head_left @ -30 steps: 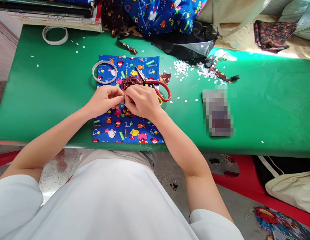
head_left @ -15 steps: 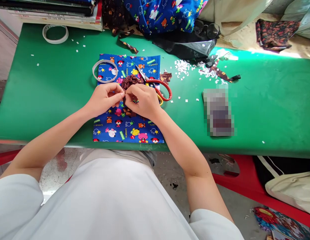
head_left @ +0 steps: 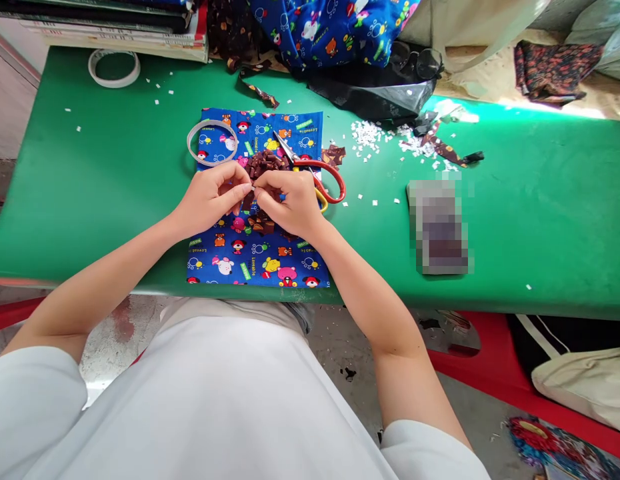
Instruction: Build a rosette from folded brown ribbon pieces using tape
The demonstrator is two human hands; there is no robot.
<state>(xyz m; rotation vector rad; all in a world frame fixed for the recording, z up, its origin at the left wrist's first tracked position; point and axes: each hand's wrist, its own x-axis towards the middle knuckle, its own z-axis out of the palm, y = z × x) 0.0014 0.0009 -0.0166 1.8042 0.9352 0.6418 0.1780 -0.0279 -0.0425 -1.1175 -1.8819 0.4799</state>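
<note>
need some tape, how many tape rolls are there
2: one roll over the left edge of the blue cloth, another roll near the books. More may be hidden.

You seem to be in a craft workshop: scissors (head_left: 316, 163) at twelve o'clock, heaped white snippets (head_left: 367, 137) at one.

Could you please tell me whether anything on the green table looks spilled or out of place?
Yes: small white squares lie right of the scissors on the green table, some clustered, others strewn singly, so they look spilled.
</note>
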